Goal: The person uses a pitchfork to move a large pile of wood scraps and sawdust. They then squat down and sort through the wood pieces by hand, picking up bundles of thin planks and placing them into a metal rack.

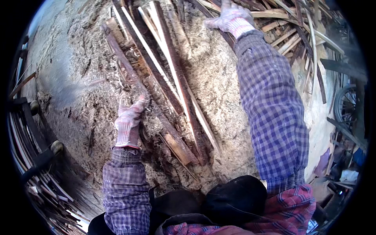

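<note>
My left hand point(130, 118), in a pale knitted work glove, closes on a long grey-brown wooden strip point(166, 123) lying slantwise over the sawdust. Beside that strip lie several more wooden strips point(172, 64), some dark with bark and some pale along the cut face. My right hand point(234, 18), gloved the same way, reaches to the far edge with its thumb stretched out to the left. It lies over a dark strip point(228, 38) at the border of a heap of wood offcuts point(288, 37). The tips of its fingers run toward the upper rim.
Sawdust point(223, 102) covers the ground around the strips. At the left stands a dark frame point(41, 158) with a stack of thin strips point(49, 196) beside it. A spoked wheel point(346, 102) and mixed clutter stand at the right. My dark-clad knees point(235, 197) are at the near edge.
</note>
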Action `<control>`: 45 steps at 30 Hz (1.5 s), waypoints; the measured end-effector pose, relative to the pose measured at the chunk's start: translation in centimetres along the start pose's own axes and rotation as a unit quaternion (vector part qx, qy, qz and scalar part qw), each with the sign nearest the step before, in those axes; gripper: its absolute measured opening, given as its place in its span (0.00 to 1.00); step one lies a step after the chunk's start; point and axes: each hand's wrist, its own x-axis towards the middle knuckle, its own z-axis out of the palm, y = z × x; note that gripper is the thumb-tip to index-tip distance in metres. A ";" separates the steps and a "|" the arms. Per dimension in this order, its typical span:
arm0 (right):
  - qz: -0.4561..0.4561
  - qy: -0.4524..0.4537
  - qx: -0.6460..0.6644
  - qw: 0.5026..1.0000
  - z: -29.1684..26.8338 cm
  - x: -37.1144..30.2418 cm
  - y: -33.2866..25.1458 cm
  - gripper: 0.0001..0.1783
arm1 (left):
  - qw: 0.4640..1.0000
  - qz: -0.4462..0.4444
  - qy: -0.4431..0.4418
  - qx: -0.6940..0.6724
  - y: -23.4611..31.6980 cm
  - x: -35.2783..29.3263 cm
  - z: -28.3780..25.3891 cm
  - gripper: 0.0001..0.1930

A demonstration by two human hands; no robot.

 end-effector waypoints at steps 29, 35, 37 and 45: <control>0.127 -0.366 0.150 0.910 -2.2 -26.7 11.3 0.38 | 0.834 0.293 -0.057 0.464 3.1 -2.9 1.3 0.22; 0.180 -0.010 0.471 0.863 -1.3 -37.2 16.3 0.35 | 0.715 0.282 -0.029 0.639 2.9 -0.5 -0.4 0.20; 0.213 0.107 0.475 0.847 -2.6 -37.2 18.6 0.31 | 0.696 0.301 -0.051 0.650 2.4 0.4 -0.5 0.21; 0.208 0.375 0.700 0.571 4.1 -33.5 22.1 0.34 | 0.840 0.296 -0.138 0.433 1.4 1.8 -1.1 0.17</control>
